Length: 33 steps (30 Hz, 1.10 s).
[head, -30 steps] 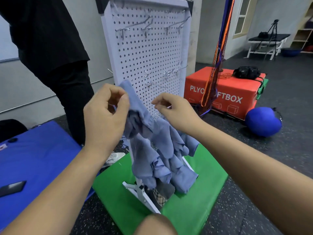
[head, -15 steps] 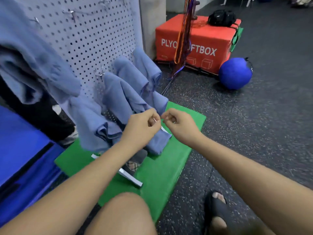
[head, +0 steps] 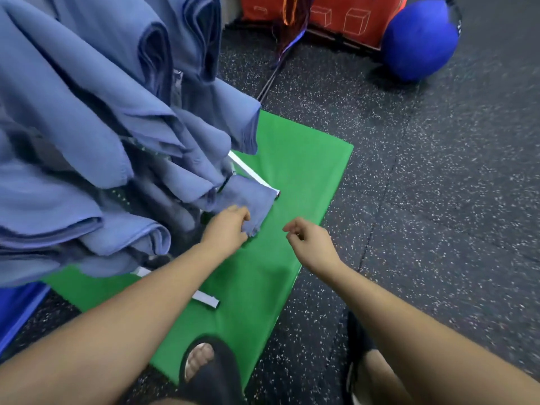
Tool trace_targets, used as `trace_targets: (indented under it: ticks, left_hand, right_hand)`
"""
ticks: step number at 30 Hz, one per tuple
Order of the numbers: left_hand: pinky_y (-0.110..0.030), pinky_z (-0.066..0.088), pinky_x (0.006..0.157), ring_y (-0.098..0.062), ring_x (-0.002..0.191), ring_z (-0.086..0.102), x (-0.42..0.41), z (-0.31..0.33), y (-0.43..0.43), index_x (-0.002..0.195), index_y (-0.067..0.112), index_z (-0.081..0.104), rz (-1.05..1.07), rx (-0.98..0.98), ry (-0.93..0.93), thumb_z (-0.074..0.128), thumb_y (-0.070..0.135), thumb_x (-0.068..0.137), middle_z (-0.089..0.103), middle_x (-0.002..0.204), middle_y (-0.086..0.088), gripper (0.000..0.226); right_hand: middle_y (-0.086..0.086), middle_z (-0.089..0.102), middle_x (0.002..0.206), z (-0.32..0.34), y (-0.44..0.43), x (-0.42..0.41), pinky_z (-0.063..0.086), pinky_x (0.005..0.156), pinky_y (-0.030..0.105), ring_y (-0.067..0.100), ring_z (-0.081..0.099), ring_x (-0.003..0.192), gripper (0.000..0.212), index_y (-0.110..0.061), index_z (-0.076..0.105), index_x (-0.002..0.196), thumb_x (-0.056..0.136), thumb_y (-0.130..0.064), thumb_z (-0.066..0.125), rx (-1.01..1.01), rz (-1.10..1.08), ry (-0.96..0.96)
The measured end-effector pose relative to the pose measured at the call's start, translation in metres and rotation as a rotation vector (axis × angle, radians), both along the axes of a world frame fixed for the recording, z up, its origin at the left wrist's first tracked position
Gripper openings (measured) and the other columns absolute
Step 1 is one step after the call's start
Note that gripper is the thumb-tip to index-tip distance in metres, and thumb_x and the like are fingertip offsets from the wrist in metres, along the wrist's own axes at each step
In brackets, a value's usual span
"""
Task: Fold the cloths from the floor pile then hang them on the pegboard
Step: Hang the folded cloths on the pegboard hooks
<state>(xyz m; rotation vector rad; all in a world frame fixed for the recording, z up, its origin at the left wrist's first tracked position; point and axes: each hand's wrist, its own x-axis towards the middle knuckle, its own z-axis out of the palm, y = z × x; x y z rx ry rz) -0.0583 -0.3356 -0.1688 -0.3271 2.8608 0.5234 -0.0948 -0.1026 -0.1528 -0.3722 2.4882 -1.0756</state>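
Observation:
Several folded blue cloths point(head: 96, 112) hang close in front of me and fill the upper left, hiding the pegboard behind them. One more blue cloth point(head: 248, 200) lies low on the green mat point(head: 298, 159), draped over the white stand foot point(head: 254, 175). My left hand point(head: 228, 232) pinches the near corner of that low cloth. To its right, my right hand point(head: 309, 241) hovers just above the mat with its fingers loosely curled and nothing in them.
Black speckled floor point(head: 423, 185) spreads to the right. A blue ball point(head: 419, 39) and a red box point(head: 336, 13) sit at the top. A blue mat's edge point(head: 17, 305) shows at the left. My sandalled feet point(head: 210, 366) stand at the mat's near edge.
My view has dropped from the pegboard to the floor. Both hands came down from the hung cloth; the left now pinches the low cloth on the mat, and the right has drawn apart.

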Motion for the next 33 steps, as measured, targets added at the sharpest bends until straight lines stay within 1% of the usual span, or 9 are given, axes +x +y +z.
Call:
trace_targets:
  ticks: [4,10,15,19,22,25,27,31,33]
  left_hand:
    - [-0.046,0.055,0.085,-0.037,0.112,0.061,-0.008,-0.037,-0.007,0.123,0.019,0.056,-0.142,-0.266,-0.130,0.082,0.015,0.082,0.056,0.126,-0.010,0.049]
    - [-0.044,0.048,0.073,-0.037,0.094,0.063,-0.027,-0.062,-0.013,0.105,0.018,0.063,-0.253,-0.418,-0.044,0.085,0.019,0.074,0.063,0.101,-0.012,0.038]
    - [-0.042,0.044,0.075,-0.036,0.084,0.065,-0.038,-0.027,-0.007,0.092,0.018,0.059,-0.146,-0.166,0.148,0.068,0.026,0.077,0.066,0.087,-0.010,0.020]
    - [-0.039,0.048,0.068,-0.028,0.075,0.060,-0.032,0.022,0.012,0.084,0.020,0.053,0.012,0.142,0.237,0.071,0.024,0.080,0.065,0.079,0.003,0.019]
    - [-0.033,0.052,0.069,-0.016,0.071,0.063,-0.025,0.057,0.024,0.082,0.021,0.056,0.083,0.296,0.288,0.075,0.021,0.080,0.067,0.073,0.006,0.018]
    - [-0.022,0.046,0.066,-0.005,0.065,0.057,-0.014,0.100,0.037,0.082,0.024,0.057,0.070,0.363,0.326,0.075,0.019,0.082,0.066,0.072,0.009,0.018]
    - [-0.022,0.047,0.066,-0.010,0.067,0.060,-0.005,0.130,0.048,0.087,0.023,0.060,0.028,0.406,0.341,0.073,0.023,0.081,0.070,0.077,0.008,0.014]
    - [-0.019,0.047,0.068,-0.001,0.069,0.060,0.016,0.185,0.066,0.088,0.024,0.061,0.002,0.483,0.382,0.074,0.016,0.083,0.071,0.077,0.015,0.016]
    - [-0.016,0.044,0.068,0.001,0.068,0.058,0.028,0.213,0.075,0.086,0.026,0.059,-0.020,0.534,0.428,0.074,0.009,0.084,0.068,0.075,0.015,0.022]
  right_hand:
    - [-0.011,0.072,0.098,-0.024,-0.002,-0.003,0.052,0.076,0.029,0.015,0.069,0.085,0.021,-0.023,0.074,0.111,0.101,-0.014,0.058,0.012,0.007,-0.032]
    - [-0.008,0.074,0.100,-0.031,-0.004,-0.008,0.054,0.081,0.030,0.017,0.069,0.089,0.021,-0.021,0.075,0.112,0.100,-0.014,0.059,0.007,-0.007,-0.056]
    - [-0.004,0.075,0.101,-0.020,-0.007,-0.017,0.050,0.083,0.029,0.015,0.067,0.092,0.021,-0.020,0.073,0.114,0.095,-0.013,0.066,-0.038,-0.012,-0.025]
    - [-0.002,0.067,0.127,0.006,-0.007,-0.028,0.042,0.094,0.023,0.011,0.061,0.114,0.052,-0.021,0.062,0.132,0.086,-0.028,0.084,-0.092,0.062,0.096]
    - [-0.009,0.064,0.128,0.038,-0.001,-0.038,0.049,0.103,0.047,0.018,0.061,0.122,0.055,-0.030,0.060,0.127,0.079,-0.050,0.078,-0.064,0.158,0.241]
    - [-0.010,0.065,0.121,0.081,0.011,-0.039,0.049,0.099,0.053,0.020,0.062,0.117,0.051,-0.035,0.059,0.119,0.077,-0.060,0.072,-0.026,0.223,0.346]
    - [-0.011,0.066,0.108,0.108,0.023,-0.036,0.051,0.093,0.053,0.019,0.063,0.105,0.041,-0.036,0.058,0.109,0.078,-0.058,0.074,-0.044,0.250,0.374]
    - [-0.010,0.065,0.085,0.158,0.046,-0.019,0.054,0.078,0.039,0.014,0.061,0.079,0.036,-0.024,0.057,0.095,0.085,-0.044,0.085,-0.104,0.221,0.338]
    - [-0.011,0.060,0.078,0.182,0.054,-0.006,0.046,0.069,0.026,0.005,0.050,0.069,0.038,-0.022,0.055,0.092,0.086,-0.043,0.087,-0.123,0.240,0.315]
